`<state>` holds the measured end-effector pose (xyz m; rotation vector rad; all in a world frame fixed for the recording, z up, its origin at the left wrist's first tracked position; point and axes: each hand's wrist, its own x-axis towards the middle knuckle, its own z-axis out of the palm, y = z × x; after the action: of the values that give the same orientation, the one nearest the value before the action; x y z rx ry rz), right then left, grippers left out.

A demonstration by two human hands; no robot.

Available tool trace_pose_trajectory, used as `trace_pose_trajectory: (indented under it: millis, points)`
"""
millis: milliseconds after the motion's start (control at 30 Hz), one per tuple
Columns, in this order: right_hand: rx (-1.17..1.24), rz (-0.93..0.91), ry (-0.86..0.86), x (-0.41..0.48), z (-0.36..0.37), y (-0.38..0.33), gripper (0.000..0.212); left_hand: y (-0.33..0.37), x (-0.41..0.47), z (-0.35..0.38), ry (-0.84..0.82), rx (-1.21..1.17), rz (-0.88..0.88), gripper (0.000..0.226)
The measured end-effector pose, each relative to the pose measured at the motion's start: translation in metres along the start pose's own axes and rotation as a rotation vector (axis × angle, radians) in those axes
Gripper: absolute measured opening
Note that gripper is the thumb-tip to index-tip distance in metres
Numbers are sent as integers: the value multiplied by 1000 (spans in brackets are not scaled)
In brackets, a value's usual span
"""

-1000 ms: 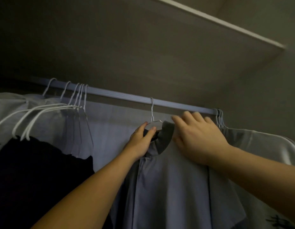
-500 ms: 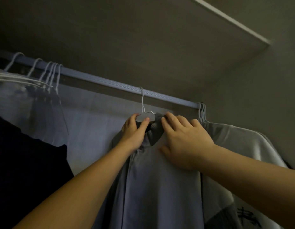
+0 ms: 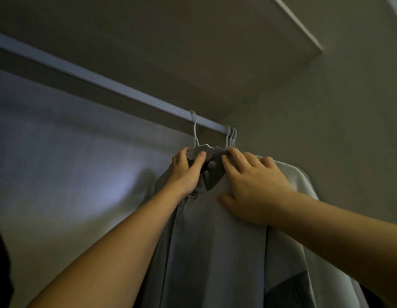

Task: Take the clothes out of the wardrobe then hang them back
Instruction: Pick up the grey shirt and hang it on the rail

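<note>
Grey shirt (image 3: 204,241) with ribbed collar (image 3: 218,157), hung on a white hanger (image 3: 198,149) whose hook sits over the wardrobe rail (image 3: 104,83), near the rail's right end. The left hand (image 3: 186,173), just below the rail, pinches the hanger's neck between thumb and fingers. The right hand (image 3: 253,187) lies flat and uncurled on the shirt's shoulder, fingertips touching the collar, gripping nothing. Step in hand, by judgement: re-hanging, the collar being settled on the hanger. The next move likely calls for releasing both hands and sliding the shirt toward the bunched hanger hooks (image 3: 232,135) and white garment (image 3: 301,181) at the rail's end. No brand, label or legible writing shows.
</note>
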<state>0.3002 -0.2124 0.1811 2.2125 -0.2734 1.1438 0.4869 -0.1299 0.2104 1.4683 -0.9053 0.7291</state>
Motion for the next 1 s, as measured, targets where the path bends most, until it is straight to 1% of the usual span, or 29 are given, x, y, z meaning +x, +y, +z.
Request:
trace_pose_trajectory:
  millis: [167, 300, 400, 433, 500, 600, 633, 733, 833, 867, 933, 967, 1000]
  points:
    - [-117, 34, -53, -6, 18, 26, 89, -3, 10, 54, -42, -44, -5, 64]
    - [-251, 2, -68, -9, 33, 38, 90, -9, 17, 88, -92, -97, -31, 68]
    - [-295, -18, -63, -10, 42, 42, 88, -14, 21, 106, -94, -102, -25, 68]
    - [-298, -21, -57, -10, 44, 43, 88, -16, 21, 110, -79, -107, -15, 70]
    - [-301, -24, -41, -11, 47, 44, 88, -18, 21, 115, -46, -123, 3, 81]
    - [-302, -27, -22, -11, 48, 42, 87, -22, 21, 116, -21, -122, 16, 92]
    - [-301, -26, -15, -11, 48, 42, 86, -23, 21, 115, -25, -114, 14, 92]
    - [-270, -19, 11, -14, 47, 40, 83, -21, 18, 110, -48, -80, 18, 82]
    - [-230, -17, 18, -22, 40, 39, 80, -18, 11, 96, -79, -104, 10, 98]
    - [-219, -19, 10, -27, 37, 39, 81, -16, 2, 91, -103, -91, 13, 95]
    - [-197, -30, -17, -42, 30, 43, 85, -11, -26, 84, -166, -5, 22, 76]
    - [-182, -31, -38, -52, 27, 47, 87, -10, -42, 80, -191, 29, 27, 74]
    - [-164, -25, -54, -64, 23, 50, 89, -7, -59, 77, -202, 47, 42, 76]
